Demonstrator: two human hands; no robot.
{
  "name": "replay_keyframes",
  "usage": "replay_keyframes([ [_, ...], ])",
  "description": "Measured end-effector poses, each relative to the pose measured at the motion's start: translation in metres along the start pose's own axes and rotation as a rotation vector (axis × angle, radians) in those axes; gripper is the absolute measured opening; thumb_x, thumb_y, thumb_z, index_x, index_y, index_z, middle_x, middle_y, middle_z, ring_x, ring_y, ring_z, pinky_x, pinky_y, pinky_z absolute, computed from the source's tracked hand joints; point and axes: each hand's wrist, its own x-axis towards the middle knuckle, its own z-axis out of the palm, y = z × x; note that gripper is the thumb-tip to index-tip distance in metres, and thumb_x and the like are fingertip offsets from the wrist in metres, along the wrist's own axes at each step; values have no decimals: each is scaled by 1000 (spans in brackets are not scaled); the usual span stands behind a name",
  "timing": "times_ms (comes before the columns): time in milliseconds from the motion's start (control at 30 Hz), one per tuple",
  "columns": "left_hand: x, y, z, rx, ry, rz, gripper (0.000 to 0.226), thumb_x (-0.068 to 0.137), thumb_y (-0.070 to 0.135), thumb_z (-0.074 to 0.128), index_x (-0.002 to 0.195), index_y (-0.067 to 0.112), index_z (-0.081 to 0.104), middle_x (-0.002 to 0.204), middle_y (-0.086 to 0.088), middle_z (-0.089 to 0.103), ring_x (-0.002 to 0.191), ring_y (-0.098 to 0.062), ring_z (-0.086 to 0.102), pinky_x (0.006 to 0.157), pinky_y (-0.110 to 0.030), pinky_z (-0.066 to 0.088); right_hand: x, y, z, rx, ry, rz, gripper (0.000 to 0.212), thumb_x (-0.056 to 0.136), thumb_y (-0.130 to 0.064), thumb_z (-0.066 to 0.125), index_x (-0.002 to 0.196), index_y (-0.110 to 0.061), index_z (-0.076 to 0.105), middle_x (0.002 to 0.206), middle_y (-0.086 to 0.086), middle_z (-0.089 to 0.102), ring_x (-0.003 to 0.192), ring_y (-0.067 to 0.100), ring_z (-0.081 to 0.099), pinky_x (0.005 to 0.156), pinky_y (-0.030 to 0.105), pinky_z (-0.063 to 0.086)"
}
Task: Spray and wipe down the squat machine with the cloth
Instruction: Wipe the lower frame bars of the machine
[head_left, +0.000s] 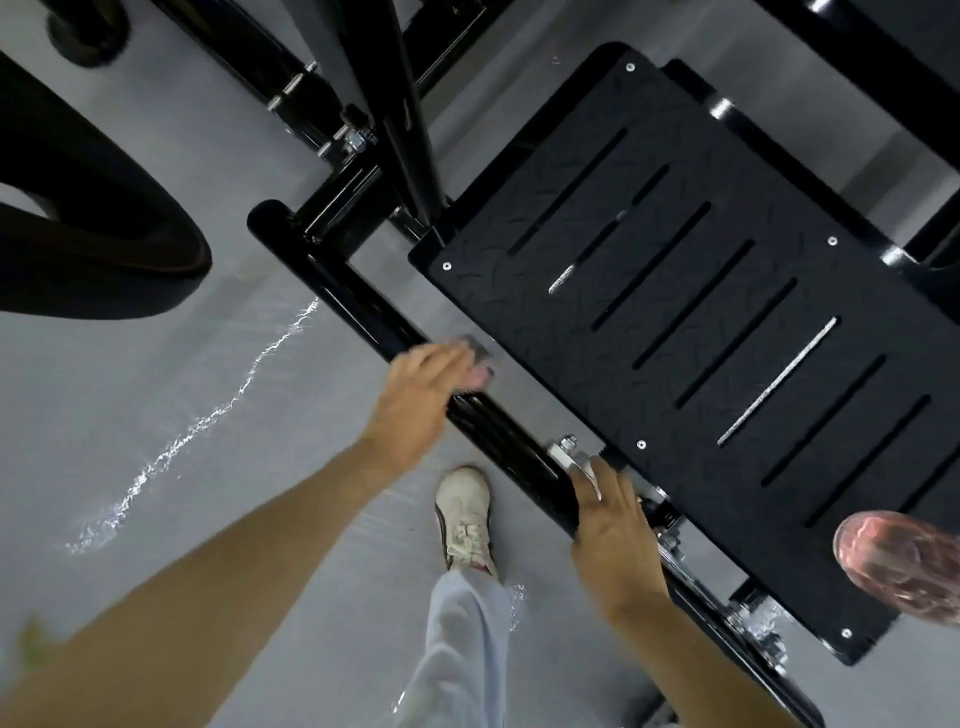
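The squat machine's black footplate (691, 322) with long slots fills the right half of the view. A black frame tube (358, 306) runs diagonally along its near edge. My left hand (421, 395) lies on this tube and holds a small grey cloth (479, 356) under its fingertips; hand and cloth are blurred. Lower down the same tube, beside the silver bolts (569, 447), rests my right hand (615, 530), fingers laid over the tube and holding nothing that I can see. No spray bottle is in view.
My white shoe (465, 519) stands on the grey floor (156, 415) just left of the tube. A blurred pinkish rounded object (904, 566) sits at the footplate's right edge. Black uprights (410, 119) and a dark curved part (98, 244) stand at the top and left.
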Motion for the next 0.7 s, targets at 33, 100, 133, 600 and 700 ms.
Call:
replay_keyframes([
  [33,9,-23,-7,1,85,-127,51,82,3,34,126,6,61,129,-8,61,117,-30,49,97,-40,37,2,-3,-3,20,-11,-17,71,65,9,70,133,-4,51,139,12,45,123,32,49,91,40,53],
  [100,21,-54,-22,1,204,-284,50,85,4,30,125,1,60,127,-12,61,113,-37,52,103,-38,37,5,-9,-5,62,-39,-34,65,85,4,49,146,-12,33,149,6,29,136,25,31,104,33,40],
  [133,25,-58,-27,-26,259,-321,51,84,3,29,123,-2,60,127,-15,60,112,-37,51,106,-32,34,7,-14,-4,84,-49,-32,63,88,3,45,147,-12,29,150,6,28,137,23,28,106,32,36],
  [600,-19,-32,18,-91,152,239,81,70,-25,45,143,6,29,150,-11,34,143,-21,18,118,-38,11,49,-70,-2,152,139,-70,42,83,-1,61,125,-1,56,118,15,59,103,34,59,82,42,53],
  [700,4,-81,-2,-257,305,-106,81,73,-30,40,145,3,28,153,-16,29,145,-27,11,118,-48,13,53,-80,-3,127,113,-79,43,87,-7,57,129,-4,53,118,12,58,104,31,57,85,42,52],
])
